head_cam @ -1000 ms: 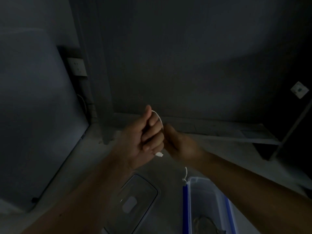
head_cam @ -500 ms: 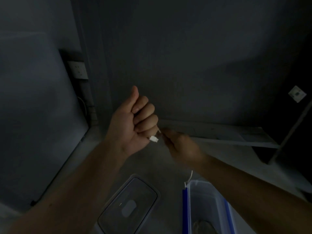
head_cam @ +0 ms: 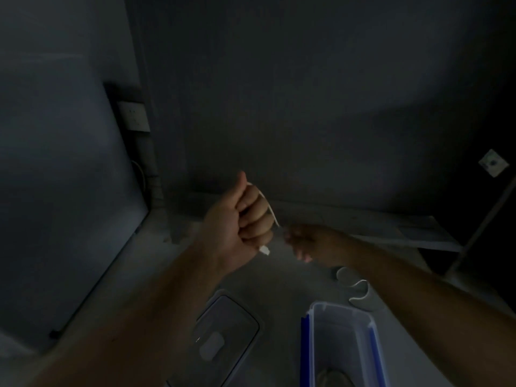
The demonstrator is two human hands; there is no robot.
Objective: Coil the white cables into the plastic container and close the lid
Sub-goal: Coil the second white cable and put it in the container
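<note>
White cable (head_cam: 268,210) is up at centre frame, well above the table and outside the box, looped over the knuckles of a fist.

Starting from the left: a wall socket (head_cam: 134,116) sits in the dim upper left, at the corner beside a pale panel.

The left hand (head_cam: 240,219) rises in the middle with its thumb standing up and its fingers curled tight round the cable. One strand comes out at the top by the thumb and arcs down across the knuckles. The white connector (head_cam: 264,250) pokes out below the little finger.

Just right of it, the right hand (head_cam: 305,241) meets the end of that arc. It is smeared with motion blur, so I cannot tell whether its fingers are pinching the strand or only close to it.

In the lower centre, the clear lid (head_cam: 223,335) lies flat on the pale table (head_cam: 279,283), off the box and just left of it.

Next to the lid stands the plastic container (head_cam: 342,307), open-topped, with a blue latch (head_cam: 304,333) down its left side. Something pale lies on its floor at the bottom edge of the frame, too dark to name.

Behind the container's far right corner, under the right forearm, are two white cups (head_cam: 361,296), close together.

A light ledge (head_cam: 391,224) runs along the dark back wall. Far right, a small square plate (head_cam: 492,163) is fixed on the wall.
</note>
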